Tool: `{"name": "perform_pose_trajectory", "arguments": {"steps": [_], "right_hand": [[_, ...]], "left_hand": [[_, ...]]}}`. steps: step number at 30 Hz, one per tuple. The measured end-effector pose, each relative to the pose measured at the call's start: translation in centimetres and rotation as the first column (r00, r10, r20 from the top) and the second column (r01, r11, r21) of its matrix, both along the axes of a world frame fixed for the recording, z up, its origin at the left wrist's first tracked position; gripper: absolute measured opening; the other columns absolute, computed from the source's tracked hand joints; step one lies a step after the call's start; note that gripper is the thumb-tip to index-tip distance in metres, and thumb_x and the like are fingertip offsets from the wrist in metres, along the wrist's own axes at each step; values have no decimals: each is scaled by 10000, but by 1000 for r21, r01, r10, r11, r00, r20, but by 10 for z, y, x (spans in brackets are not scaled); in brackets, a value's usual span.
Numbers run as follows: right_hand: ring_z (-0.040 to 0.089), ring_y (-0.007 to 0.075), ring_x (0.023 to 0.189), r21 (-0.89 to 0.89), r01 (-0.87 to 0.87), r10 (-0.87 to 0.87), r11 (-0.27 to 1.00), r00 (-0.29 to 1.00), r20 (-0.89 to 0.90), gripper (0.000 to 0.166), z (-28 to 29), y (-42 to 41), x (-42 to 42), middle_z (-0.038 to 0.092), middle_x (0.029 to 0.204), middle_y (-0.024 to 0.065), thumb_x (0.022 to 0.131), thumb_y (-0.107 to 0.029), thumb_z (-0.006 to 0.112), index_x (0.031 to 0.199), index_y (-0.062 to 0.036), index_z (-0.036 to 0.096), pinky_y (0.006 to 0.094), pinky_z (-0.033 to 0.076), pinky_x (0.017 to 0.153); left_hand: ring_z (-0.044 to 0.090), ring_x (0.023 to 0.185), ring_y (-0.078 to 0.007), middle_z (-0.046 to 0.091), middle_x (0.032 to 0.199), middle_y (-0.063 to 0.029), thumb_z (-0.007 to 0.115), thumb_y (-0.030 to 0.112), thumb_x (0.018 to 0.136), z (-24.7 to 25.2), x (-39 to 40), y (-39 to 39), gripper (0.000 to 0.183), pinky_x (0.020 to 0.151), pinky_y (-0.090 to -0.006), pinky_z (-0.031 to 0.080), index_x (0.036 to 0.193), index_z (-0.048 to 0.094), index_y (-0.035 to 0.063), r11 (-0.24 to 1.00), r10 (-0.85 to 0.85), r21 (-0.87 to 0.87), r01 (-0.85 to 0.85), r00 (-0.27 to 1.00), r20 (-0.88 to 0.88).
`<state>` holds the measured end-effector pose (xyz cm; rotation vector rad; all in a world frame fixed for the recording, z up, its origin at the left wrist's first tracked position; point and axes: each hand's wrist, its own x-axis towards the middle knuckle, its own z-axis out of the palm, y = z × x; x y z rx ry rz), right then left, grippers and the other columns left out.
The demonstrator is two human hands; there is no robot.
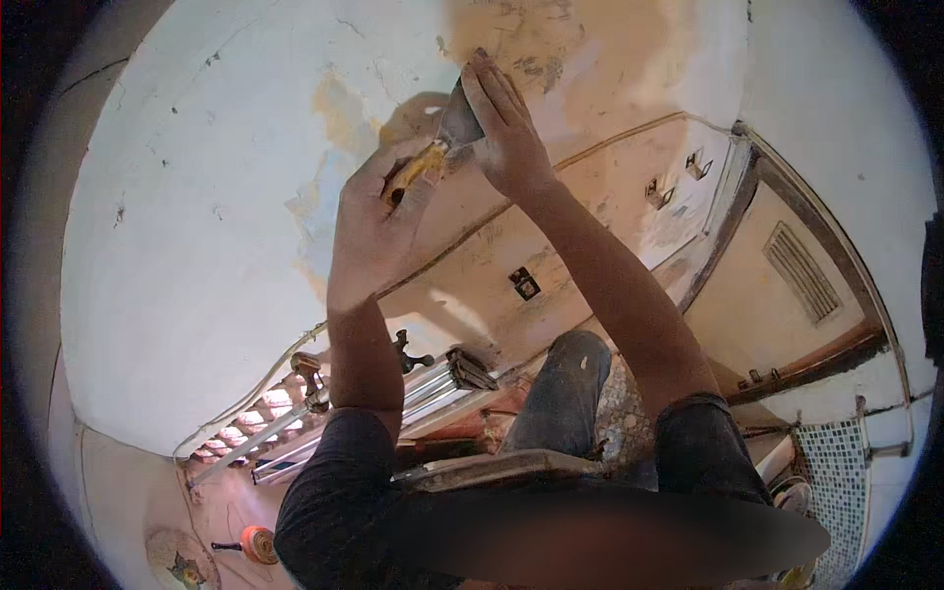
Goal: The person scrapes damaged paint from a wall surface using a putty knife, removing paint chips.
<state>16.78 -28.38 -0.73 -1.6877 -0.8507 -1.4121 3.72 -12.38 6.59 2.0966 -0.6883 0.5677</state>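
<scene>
My left hand [372,221] is wrapped around the yellow handle [417,173] of a putty knife. The knife's wide dark blade [463,116] points up the wall. Over the blade's right part lies my right hand [509,133], with its fingers straight and close together. Its thumb is hidden, so I cannot tell whether it grips the blade or only presses on it. Both hands are up at a white wall [221,184] with a worn tan patch [516,44]. A smaller peeled patch [339,110] shows left of the knife.
A cable [472,230] runs across the wall below my hands. Below it sits an open electrical box [525,283]. A door frame [719,228] borders a panel with a louvred vent [802,273]. Metal bars [428,394] lie below, near my knee [571,376]. An orange roll [259,544] is lower left.
</scene>
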Motion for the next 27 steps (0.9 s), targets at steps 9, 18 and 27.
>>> {"name": "perform_pose_trajectory", "arguments": {"steps": [9, 18, 27], "right_hand": [[313, 391, 1421, 106, -73, 72, 992, 997, 10, 721, -7, 7, 19, 333, 1522, 230, 735, 40, 531, 1440, -15, 392, 492, 243, 1185], [269, 396, 1439, 156, -63, 63, 986, 998, 8, 786, -2, 1, 31, 286, 1546, 237, 693, 42, 528, 1459, -6, 358, 483, 225, 1192], [258, 412, 1438, 44, -98, 99, 994, 995, -25, 820, -3, -2, 16, 274, 1547, 244, 688, 20, 552, 1474, 2, 322, 474, 215, 1198]], "left_hand": [[590, 810, -113, 639, 876, -34, 605, 55, 943, -26, 16, -15, 137, 733, -234, 471, 1065, 647, 9, 987, 154, -47, -151, 986, 63], [607, 871, -126, 657, 939, -76, 603, 38, 944, -23, 42, -21, 126, 798, -257, 476, 1046, 655, -14, 995, 95, -6, -98, 952, 292], [592, 873, -123, 674, 979, -80, 638, 82, 938, -30, 17, -19, 184, 787, -256, 475, 1094, 672, -10, 990, 130, -88, -113, 967, 220]]}}
